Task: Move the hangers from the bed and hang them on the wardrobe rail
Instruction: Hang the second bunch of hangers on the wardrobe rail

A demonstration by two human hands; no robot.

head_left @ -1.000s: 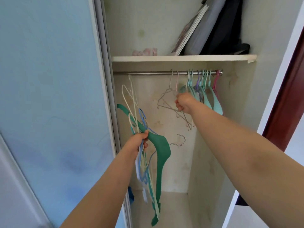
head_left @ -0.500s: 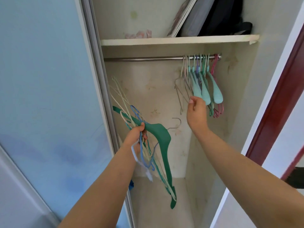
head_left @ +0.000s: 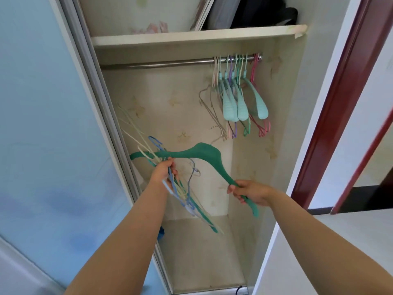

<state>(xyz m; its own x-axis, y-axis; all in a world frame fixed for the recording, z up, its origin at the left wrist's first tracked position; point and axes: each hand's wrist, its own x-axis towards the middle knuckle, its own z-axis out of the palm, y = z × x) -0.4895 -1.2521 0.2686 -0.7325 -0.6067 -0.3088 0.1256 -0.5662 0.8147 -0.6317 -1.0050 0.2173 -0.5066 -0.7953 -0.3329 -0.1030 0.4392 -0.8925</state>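
My left hand (head_left: 164,171) grips a bundle of thin hangers (head_left: 180,194), white, blue and green, in front of the open wardrobe. A wide dark green hanger (head_left: 200,152) spans both hands: its left arm lies in the bundle at my left hand, and my right hand (head_left: 249,191) is closed on its right arm. Its metal hook points up toward the rail. On the metal rail (head_left: 161,64), several hangers (head_left: 238,96) hang bunched at the right end, mint, pink, purple and wire ones.
A shelf (head_left: 191,37) above the rail carries a dark bag and flat items. The blue sliding door (head_left: 42,124) stands at the left, a white wall and dark red door frame (head_left: 331,116) at the right. The wardrobe floor (head_left: 202,252) lies below.
My right hand has left the hangers on the rail, come down and taken hold of the right arm of the dark green hanger. That hanger has swung up to nearly level.
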